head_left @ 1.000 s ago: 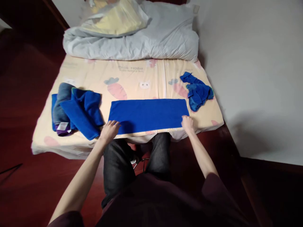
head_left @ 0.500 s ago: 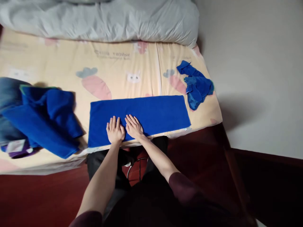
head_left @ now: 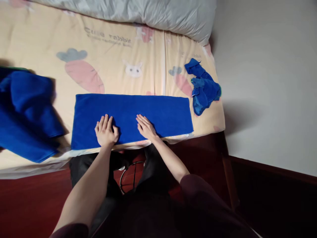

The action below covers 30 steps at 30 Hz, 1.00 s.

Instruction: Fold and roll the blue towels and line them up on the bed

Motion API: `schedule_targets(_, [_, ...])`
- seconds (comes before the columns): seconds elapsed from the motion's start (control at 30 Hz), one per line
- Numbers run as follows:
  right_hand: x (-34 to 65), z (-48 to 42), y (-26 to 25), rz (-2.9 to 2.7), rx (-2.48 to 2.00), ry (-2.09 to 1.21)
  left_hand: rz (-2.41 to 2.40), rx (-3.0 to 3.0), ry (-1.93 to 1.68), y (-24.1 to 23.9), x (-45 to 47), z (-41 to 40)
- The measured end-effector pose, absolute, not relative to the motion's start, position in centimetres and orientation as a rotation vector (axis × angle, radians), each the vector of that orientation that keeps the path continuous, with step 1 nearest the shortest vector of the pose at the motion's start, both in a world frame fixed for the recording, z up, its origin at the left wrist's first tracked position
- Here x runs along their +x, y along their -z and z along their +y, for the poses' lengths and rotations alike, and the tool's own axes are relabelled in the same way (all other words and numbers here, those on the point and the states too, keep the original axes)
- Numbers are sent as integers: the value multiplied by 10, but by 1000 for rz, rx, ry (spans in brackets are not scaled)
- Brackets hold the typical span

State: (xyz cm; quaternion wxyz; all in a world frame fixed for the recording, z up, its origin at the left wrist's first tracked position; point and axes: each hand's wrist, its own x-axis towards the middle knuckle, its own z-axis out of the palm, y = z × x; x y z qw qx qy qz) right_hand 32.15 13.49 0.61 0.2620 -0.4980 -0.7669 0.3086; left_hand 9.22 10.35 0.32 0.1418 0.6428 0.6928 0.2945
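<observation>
**Blue cloth: smoothing apparently in hand**

It lay flat on the bed, ahead at 12 o'clock. The left hand rested on it, fingers parted; the right hand also touched it, pointing to 11. Both were unclenched, gripping nothing. Further smoothing would have called for level, outward pressure.

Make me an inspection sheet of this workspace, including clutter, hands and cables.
Surface: carrot-patterned bedsheet.
Job's things: blue cloth, spread flat along the bedsheet's near edge.
Clutter: crumpled blue fabric at right; blue fabric pile at left, cut off by the frame.
Hands: left hand and right hand, both palm down on the blue cloth.
Cables: thin curved line below the edge; unclear if cable.
Surroundings: grey bedding, pale wall, dark red floor.
</observation>
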Motion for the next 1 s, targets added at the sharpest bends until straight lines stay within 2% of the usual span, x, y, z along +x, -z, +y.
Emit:
schedule_targets(0.47, [565, 138, -7, -1902, -1806, -324, 2065, 1864, -779, -1, 92, 105])
schedule_targets(0.67, [569, 142, 3, -1873, -1890, -156, 2119, 1886, -670, -3, 92, 107])
schedule_targets(1.0, [563, 145, 11, -1810, -1830, -74, 2120, 1855, -661, -4, 92, 108])
